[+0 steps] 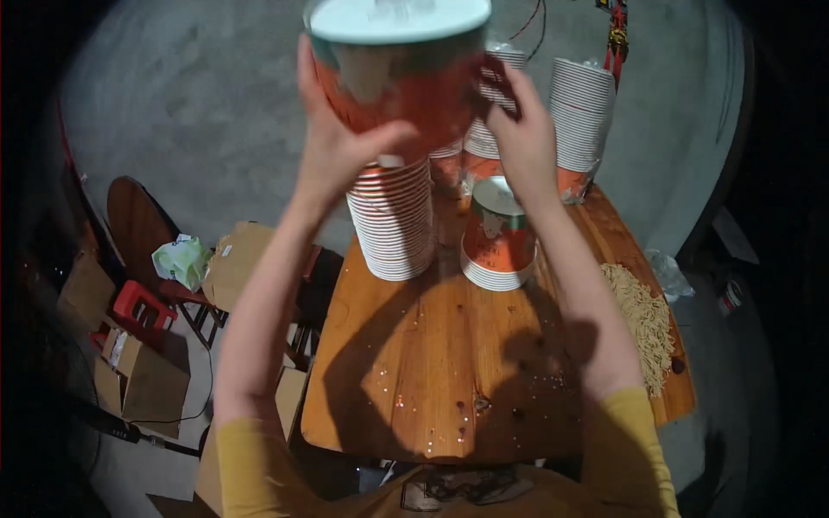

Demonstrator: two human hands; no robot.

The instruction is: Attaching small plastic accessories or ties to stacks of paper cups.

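Observation:
An orange-red paper bucket (397, 95) with a dark green band is upside down at the top of the view, its white base up. My left hand (341, 142) grips its left side, thumb across the near face. My right hand (522, 129) is curled against its right side, the fingertips partly hidden and blurred. Directly below rises a tall stack of nested buckets (393, 224), their white rims showing as stripes; whether the held bucket touches it, I cannot tell. Beside it, under my right forearm, stands a short stack of inverted buckets (499, 237).
Taller bucket stacks in clear plastic, one a wrapped stack (580, 116), stand at the table's far end. A pile of pale noodle-like strands (641, 324) lies along the right edge of the wooden table (432, 354). Left on the floor are cardboard boxes (151, 380) and a red stool (142, 302).

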